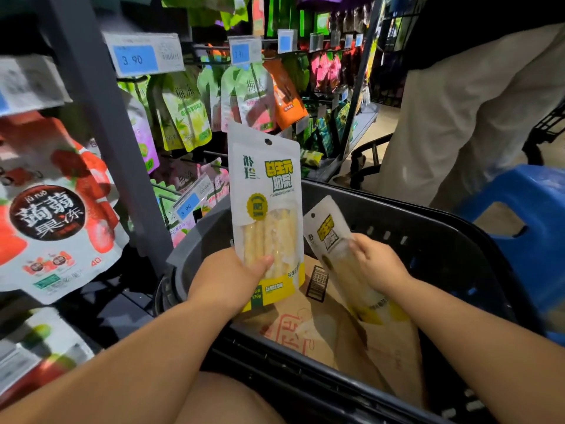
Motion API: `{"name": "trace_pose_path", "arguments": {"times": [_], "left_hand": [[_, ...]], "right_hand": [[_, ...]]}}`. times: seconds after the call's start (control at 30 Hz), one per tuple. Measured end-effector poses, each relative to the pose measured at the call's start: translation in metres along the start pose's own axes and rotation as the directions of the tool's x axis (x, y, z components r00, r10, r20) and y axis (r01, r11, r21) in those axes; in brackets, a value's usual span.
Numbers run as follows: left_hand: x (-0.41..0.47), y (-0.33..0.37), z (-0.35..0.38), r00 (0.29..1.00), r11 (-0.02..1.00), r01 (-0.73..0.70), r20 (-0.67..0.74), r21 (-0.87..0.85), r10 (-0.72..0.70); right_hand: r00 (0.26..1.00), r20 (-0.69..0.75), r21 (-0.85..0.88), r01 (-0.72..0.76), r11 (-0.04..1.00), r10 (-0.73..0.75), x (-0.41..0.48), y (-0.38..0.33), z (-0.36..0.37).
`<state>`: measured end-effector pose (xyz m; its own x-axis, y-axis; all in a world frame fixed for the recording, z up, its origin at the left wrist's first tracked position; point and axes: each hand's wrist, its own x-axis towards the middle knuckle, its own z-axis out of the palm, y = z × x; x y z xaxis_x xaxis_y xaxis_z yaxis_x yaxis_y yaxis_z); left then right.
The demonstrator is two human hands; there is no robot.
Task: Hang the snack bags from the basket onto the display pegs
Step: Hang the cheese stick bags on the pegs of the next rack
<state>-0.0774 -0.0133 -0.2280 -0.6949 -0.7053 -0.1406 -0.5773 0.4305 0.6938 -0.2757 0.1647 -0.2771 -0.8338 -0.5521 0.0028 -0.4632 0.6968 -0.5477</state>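
shop shelving [101,117] beside black basket [428,255]

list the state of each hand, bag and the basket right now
left hand, grips first snack bag
first snack bag, upright, off the pegs
right hand, holds second snack bag
second snack bag, tilted over the basket, off the pegs
basket, holds brown cardboard
green pouches, hanging on pegs
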Motion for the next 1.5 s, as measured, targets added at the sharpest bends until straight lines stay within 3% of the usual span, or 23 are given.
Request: {"name": "trace_pose_path", "arguments": {"times": [0.37,0.53,0.67,0.77,0.97,1.03,1.17,1.23,1.3,1.4,1.5], "left_hand": [[-0.005,0.002,-0.001,0.992,0.995,0.012,-0.125,-0.097,-0.024],[-0.016,0.013,-0.011,0.987,0.973,-0.05,-0.161,-0.225,0.014],[-0.03,0.017,-0.027,0.987,0.929,-0.12,-0.143,-0.351,0.073],[-0.042,0.012,-0.046,0.976,0.91,-0.188,-0.171,-0.369,0.132],[-0.075,-0.013,-0.1,0.961,0.915,-0.229,-0.229,-0.332,0.157],[-0.09,-0.028,-0.123,0.949,0.93,-0.214,-0.288,-0.298,0.126],[-0.129,-0.06,-0.167,0.916,0.936,-0.194,-0.395,-0.292,0.067],[-0.151,-0.08,-0.186,0.885,0.935,-0.167,-0.466,-0.313,0.002],[-0.175,-0.097,-0.202,0.853,0.934,-0.134,-0.518,-0.332,-0.062],[-0.215,-0.118,-0.22,0.808,0.936,-0.111,-0.578,-0.336,-0.112],[-0.258,-0.137,-0.238,0.763,0.924,-0.101,-0.625,-0.368,-0.166]], "right_hand": [[0.957,-0.289,0.411,0.137,0.901,-0.014,-0.003,-0.026,-0.059],[0.97,-0.243,0.646,0.184,0.741,-0.029,-0.01,-0.048,-0.082],[0.952,-0.289,0.679,0.279,0.679,-0.103,-0.015,-0.082,-0.091],[0.938,-0.292,0.699,0.342,0.628,-0.185,-0.02,-0.114,-0.09],[0.891,-0.213,0.849,0.372,0.375,-0.401,-0.039,-0.193,-0.071],[0.855,-0.155,0.882,0.346,0.32,-0.495,-0.046,-0.218,-0.064],[0.732,-0.058,0.88,0.358,0.311,-0.678,-0.065,-0.267,-0.049],[0.651,0.024,0.824,0.417,0.384,-0.759,-0.077,-0.29,-0.042],[0.614,0.08,0.762,0.47,0.446,-0.785,-0.091,-0.315,-0.032],[0.549,0.04,0.816,0.464,0.344,-0.835,-0.119,-0.354,-0.011],[0.535,0.058,0.902,0.333,0.273,-0.843,-0.156,-0.388,0.018]]}}
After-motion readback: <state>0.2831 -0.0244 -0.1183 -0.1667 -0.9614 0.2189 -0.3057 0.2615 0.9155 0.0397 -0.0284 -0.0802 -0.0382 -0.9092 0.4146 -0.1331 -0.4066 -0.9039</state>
